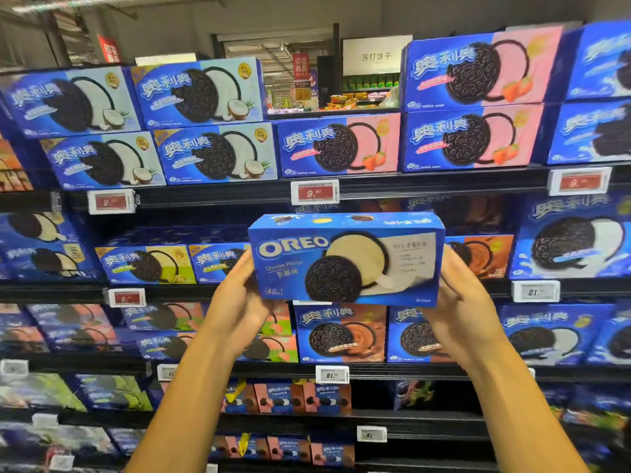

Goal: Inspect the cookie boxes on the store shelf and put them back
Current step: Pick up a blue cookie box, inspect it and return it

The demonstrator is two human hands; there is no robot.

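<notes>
A blue cheese-flavour Oreo box (345, 259) is held up in front of the second shelf, its printed face toward me and its top flap visible. My left hand (235, 303) grips its left end, fingers curled behind the box. My right hand (461, 302) grips its right end the same way. Behind the box, the second shelf (239, 291) holds yellow-green Oreo boxes (145, 264) on the left and an orange-brown box (485, 254) on the right. The space directly behind the held box is hidden.
The top shelf (409, 186) carries coconut boxes (218, 155) and pink strawberry boxes (338, 145), with red price tags (314, 192) along the edge. Chocolate boxes (341, 332) fill the third shelf below my hands. Smaller packs (286, 396) sit on lower shelves. Another aisle shows through a gap up top.
</notes>
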